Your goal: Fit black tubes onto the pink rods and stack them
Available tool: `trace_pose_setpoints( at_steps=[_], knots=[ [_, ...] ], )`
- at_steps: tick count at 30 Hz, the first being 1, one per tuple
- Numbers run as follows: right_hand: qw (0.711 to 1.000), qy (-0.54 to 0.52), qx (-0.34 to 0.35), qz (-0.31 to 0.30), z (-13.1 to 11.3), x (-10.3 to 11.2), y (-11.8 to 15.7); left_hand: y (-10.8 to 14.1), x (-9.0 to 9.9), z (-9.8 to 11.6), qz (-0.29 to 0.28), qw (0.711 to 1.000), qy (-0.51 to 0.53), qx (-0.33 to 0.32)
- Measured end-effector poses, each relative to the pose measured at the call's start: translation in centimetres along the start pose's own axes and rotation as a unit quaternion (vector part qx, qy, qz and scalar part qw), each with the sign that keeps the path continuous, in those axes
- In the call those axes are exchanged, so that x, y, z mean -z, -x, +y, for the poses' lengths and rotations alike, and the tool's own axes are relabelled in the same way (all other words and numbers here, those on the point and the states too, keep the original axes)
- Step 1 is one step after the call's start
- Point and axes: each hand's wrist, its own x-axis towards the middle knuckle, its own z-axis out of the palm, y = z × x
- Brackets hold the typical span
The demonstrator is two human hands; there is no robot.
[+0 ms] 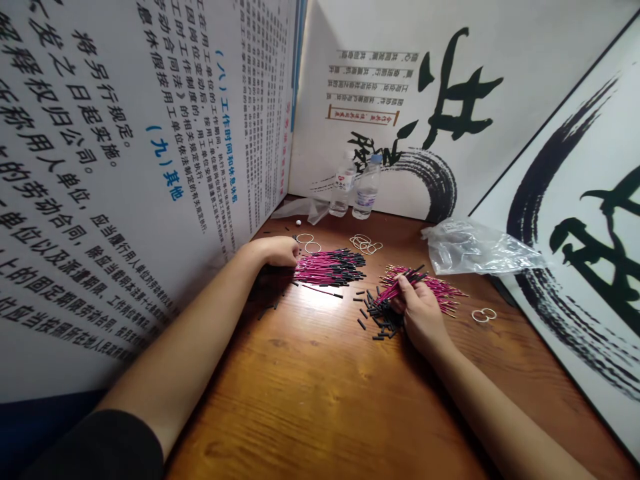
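Observation:
My left hand [281, 251] is closed at the left end of a pile of thin pink sticks with black ends [327, 268]. Whatever its curled fingers hold is hidden. A small bundle of similar pink sticks [395, 288] is pinched between the thumb and fingers of my right hand [423, 310]. Behind and beside that hand lies another pile of pink sticks with pale gold-coloured tips [447, 293]. Loose short black tubes [385, 327] are heaped just below and left of the right hand. One single stick [317, 291] lies apart, in front of the left pile.
Pale rubber bands lie behind the left pile [366, 245] and at the right [484, 315]. Two water bottles [367, 190] stand against the printed back wall panel [320, 153]. A clear plastic bag [475, 247] lies at the back right of the wooden table [300, 400].

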Motion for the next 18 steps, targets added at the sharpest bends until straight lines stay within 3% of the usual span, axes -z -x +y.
trace_pose_setpoints(
  at_steps=[2,7,13,18],
  knots=[
    [1.0,0.001,-0.003,-0.001,-0.02,0.03,0.02,-0.09,-0.09,0.21,0.017,1.0,0.012,-0.012],
    [1.0,0.002,-0.01,0.001,-0.13,0.03,0.08,-0.45,-0.48,-0.27,-0.005,0.999,0.049,-0.007],
    [1.0,0.006,-0.01,0.004,-0.12,-0.02,0.1,-0.23,-0.16,-0.65,-0.067,0.998,0.017,0.007],
    [1.0,0.006,-0.007,0.005,0.04,0.12,0.0,0.29,0.28,-0.44,-0.078,0.996,-0.024,0.025]
  ],
)
